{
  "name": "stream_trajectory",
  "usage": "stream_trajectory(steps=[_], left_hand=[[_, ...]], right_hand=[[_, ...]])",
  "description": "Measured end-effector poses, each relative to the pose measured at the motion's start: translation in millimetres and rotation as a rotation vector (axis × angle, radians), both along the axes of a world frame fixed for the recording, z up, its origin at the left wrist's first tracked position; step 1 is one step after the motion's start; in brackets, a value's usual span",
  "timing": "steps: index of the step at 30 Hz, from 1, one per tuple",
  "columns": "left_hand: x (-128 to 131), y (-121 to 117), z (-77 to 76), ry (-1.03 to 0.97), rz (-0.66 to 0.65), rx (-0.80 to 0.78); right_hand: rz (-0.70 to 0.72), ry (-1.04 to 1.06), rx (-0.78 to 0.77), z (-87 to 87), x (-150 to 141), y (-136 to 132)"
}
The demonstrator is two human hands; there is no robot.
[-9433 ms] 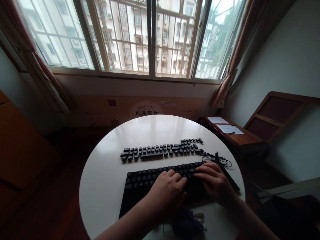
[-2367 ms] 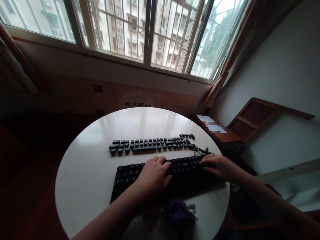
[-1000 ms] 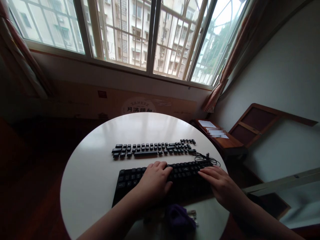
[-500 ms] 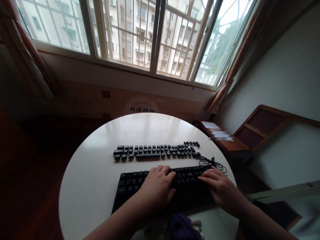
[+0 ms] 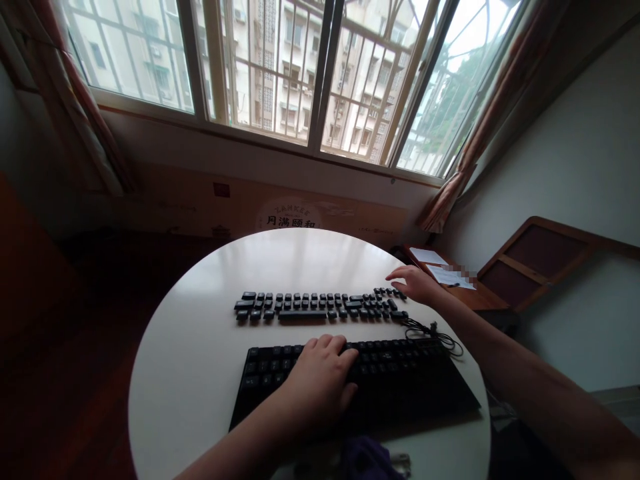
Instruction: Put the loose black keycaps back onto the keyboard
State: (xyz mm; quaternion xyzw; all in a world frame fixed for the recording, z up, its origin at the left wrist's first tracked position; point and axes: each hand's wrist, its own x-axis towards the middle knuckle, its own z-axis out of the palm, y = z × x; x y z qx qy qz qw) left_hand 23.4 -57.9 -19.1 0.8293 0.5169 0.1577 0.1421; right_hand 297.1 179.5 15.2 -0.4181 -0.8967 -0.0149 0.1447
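A black keyboard (image 5: 410,390) lies on the round white table (image 5: 175,373), with keycaps on its upper rows and a dark, bare lower part. Resting on its middle is my left hand (image 5: 320,373), fingers spread over the keys. Beyond the keyboard, several loose black keycaps (image 5: 303,315) are laid out in rows. My right hand (image 5: 417,283) hovers at the far right end of these rows, its fingers stretched out over the small keycaps there. I see nothing held between its fingers. The keyboard's coiled black cable (image 5: 433,333) lies between the two sets of keys.
A purple cloth (image 5: 367,460) and a shiny metal item (image 5: 401,465) lie at the near table edge, partly out of view. To the right, a wooden chair (image 5: 533,253) holds papers (image 5: 453,275). A barred window (image 5: 320,73) is ahead.
My right hand has left the keyboard's right side and moved forward to the far right loose keycaps. My left hand stays on the keyboard. The view has shifted slightly.
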Motion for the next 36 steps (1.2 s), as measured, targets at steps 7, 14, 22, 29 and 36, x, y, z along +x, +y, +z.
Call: stream_trajectory(steps=[7, 14, 22, 29, 36], left_hand=[[-2.3, -0.1, 3.4, -0.01, -0.019, -0.027], [-3.6, -0.6, 2.4, -0.032, -0.028, -0.021], [-4.8, -0.4, 0.4, -0.051, -0.029, -0.011], [-5.8, -2.1, 5.7, -0.04, -0.03, -0.041], [-6.0, -1.5, 8.8, -0.019, -0.042, -0.039]], right_hand=[[-0.001, -0.157, -0.173, -18.6, -14.3, 34.7], [-0.021, -0.244, -0.22, -25.7, -23.4, 43.1], [-0.036, -0.272, -0.187, -33.1, -39.4, 39.2], [0.008, -0.04, -0.023, -13.2, -44.2, 22.7], [0.104, 0.199, 0.042, 17.6, -4.0, -54.3]])
